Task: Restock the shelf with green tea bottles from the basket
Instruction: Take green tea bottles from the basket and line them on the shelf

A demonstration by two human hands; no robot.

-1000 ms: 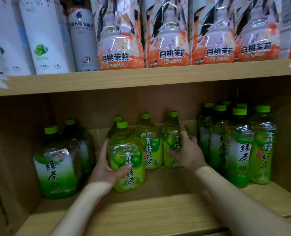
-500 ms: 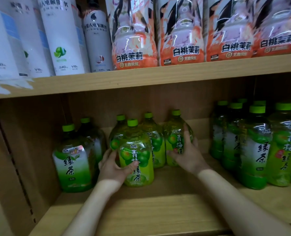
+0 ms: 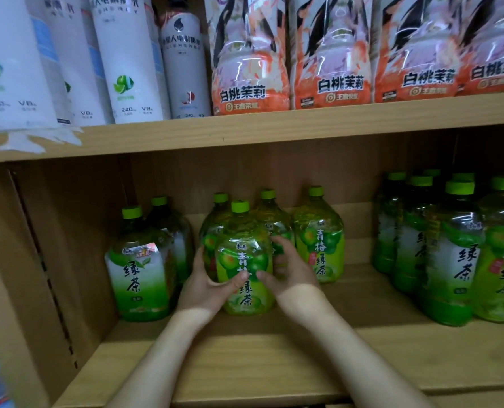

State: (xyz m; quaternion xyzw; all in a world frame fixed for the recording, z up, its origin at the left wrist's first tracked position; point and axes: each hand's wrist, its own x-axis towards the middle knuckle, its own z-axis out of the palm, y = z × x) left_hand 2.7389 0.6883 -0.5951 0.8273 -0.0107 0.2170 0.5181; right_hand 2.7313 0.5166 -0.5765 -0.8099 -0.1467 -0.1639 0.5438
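Note:
A yellow-green plum green tea bottle (image 3: 243, 254) with a green cap stands upright at the middle of the lower wooden shelf (image 3: 245, 360). My left hand (image 3: 206, 285) wraps its left side and my right hand (image 3: 289, 269) its right side. Behind it stand three more of the same bottles, the rightmost (image 3: 320, 240) free of my hands. Two darker green tea bottles (image 3: 140, 269) stand to the left. The basket is out of view.
A cluster of several green tea bottles (image 3: 451, 251) fills the shelf's right end. The upper shelf board (image 3: 274, 128) carries white drink bottles (image 3: 127, 60) and orange peach-jasmine bottles (image 3: 330, 54). The shelf's left wall (image 3: 53, 260) is close to the dark bottles.
My right hand left the rightmost back bottle and moved left onto the front bottle, which both hands now hold. The camera view shifted left.

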